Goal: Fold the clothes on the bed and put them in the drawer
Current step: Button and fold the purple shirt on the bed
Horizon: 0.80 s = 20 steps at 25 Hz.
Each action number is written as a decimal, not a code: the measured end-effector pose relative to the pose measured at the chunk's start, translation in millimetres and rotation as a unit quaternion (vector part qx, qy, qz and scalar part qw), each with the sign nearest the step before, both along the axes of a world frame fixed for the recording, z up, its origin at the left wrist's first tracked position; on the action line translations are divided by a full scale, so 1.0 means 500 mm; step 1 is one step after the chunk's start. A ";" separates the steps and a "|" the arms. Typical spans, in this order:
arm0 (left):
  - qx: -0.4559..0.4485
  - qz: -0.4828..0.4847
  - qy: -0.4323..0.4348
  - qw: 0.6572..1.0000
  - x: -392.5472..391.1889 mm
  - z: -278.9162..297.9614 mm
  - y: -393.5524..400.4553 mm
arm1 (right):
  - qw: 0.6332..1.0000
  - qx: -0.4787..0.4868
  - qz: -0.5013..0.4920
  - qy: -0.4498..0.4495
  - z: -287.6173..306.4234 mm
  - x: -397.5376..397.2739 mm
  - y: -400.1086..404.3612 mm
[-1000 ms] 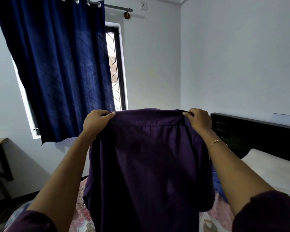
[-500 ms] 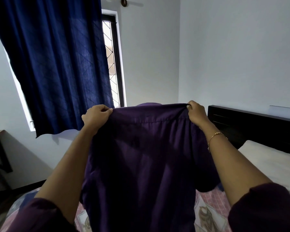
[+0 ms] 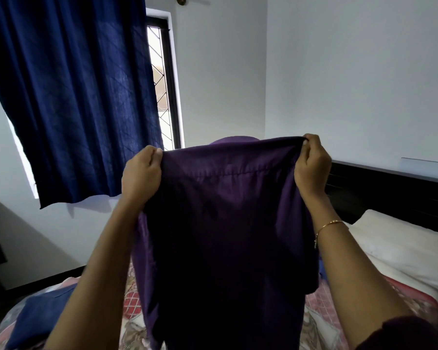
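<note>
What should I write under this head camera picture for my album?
Both hands, left hand and right hand, hold a purple shirt up over the bed.

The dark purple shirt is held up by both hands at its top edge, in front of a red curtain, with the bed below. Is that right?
Not quite: the curtain is deep blue, not red, as the head view shows. The rest holds: the left hand and right hand each grip the top edge of the dark purple shirt, which hangs above the patterned bed.

Shirt held above bed, curtain behind left, pillow right
</note>
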<state>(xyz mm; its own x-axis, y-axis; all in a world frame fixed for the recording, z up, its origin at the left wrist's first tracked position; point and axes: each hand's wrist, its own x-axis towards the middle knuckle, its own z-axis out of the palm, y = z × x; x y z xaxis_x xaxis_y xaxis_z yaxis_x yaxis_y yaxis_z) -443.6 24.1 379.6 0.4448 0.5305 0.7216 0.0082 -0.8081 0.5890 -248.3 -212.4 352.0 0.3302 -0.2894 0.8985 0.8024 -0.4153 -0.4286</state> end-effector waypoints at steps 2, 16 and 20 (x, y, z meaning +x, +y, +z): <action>-0.152 -0.175 -0.046 0.972 -0.024 0.052 -0.001 | 0.999 0.014 -0.007 -0.049 0.044 -0.001 -0.021; -0.267 -0.147 0.281 0.910 0.267 -0.339 0.180 | 0.936 -0.198 0.113 0.267 -0.387 0.342 0.085; -0.194 -0.018 0.272 0.942 0.444 -0.493 0.249 | 0.912 -0.233 0.107 0.321 -0.540 0.519 0.203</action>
<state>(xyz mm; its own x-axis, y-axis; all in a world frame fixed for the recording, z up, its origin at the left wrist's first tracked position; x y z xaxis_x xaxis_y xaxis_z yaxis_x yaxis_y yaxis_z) -221.7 148.6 133.3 0.7147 0.6860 0.1366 0.3710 -0.5374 0.7573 11.2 -111.0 82.1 0.8356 0.2076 0.5086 0.5320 -0.5364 -0.6552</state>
